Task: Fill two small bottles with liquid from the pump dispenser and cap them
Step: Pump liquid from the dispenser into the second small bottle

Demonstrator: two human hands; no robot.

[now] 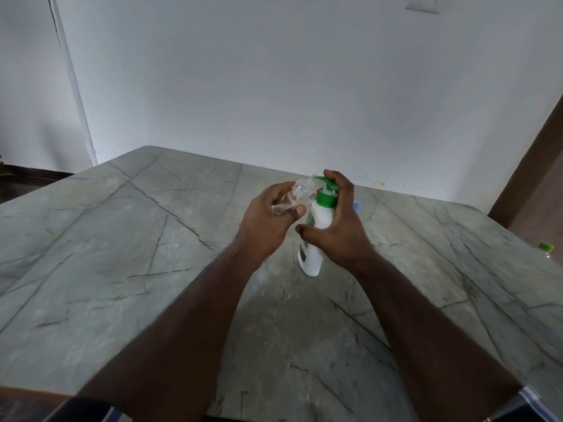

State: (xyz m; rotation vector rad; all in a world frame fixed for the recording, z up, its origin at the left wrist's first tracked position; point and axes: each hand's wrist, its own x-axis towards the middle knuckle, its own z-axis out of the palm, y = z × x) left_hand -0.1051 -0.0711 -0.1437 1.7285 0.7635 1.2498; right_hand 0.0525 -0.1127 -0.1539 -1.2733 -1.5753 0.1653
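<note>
Clearly, spillage is the main risk at this point. A small clear bottle (pixel 300 191) is gripped in the left hand (pixel 269 219), tilted, with its open mouth brought up against the green nozzle of the pump dispenser (pixel 318 226). Should the mouth be shifted off the spout while the pump is pressed, liquid would likely be sent over the fingers and onto the worktop (pixel 122 239). The neck looks narrow, so little margin is left for misalignment. The right hand (pixel 338 222) is curled round the dispenser, with fingers laid over the green pump head and the thumb pressed to the white body; a hard, off-centre push could tip the tall, slim dispenser, which stands on a small base just below that hand. Whether any liquid is already inside the small bottle cannot be told.

The small bottle is thin, transparent plastic, likely slippery if wetted. The dispenser is smooth, opaque white plastic with a ribbed green collar. The worktop is grey, veined stone, hard and matt. Well to the right of the right hand, a green cap (pixel 545 247) is seen at the worktop's edge.
</note>
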